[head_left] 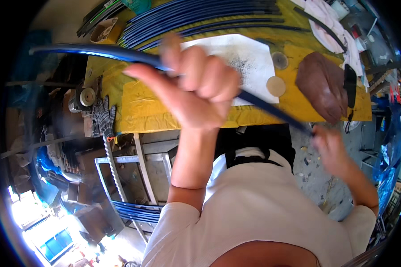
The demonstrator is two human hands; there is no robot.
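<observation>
A long, slim dark blue rod point(272, 108) slants across the view, from the far left down to the right. My left hand point(200, 82) is closed around its middle, above the table, with the thumb stretched along it. At the rod's lower right end is my right hand point(330, 149), blurred by motion, its fingers closed on that end. Below the left hand lies a white sheet point(254, 53) with dark specks, partly hidden by hand and rod. Several similar blue rods point(200, 20) lie side by side at the back of the table.
Yellow sheeting covers the table point(151, 120). On it are a brown leather-like piece point(321, 84), a round tan disc point(276, 86) and a small box point(104, 31). A striped glove point(104, 116) hangs at the left edge. More blue rods point(136, 211) rest on a metal frame point(153, 156) below.
</observation>
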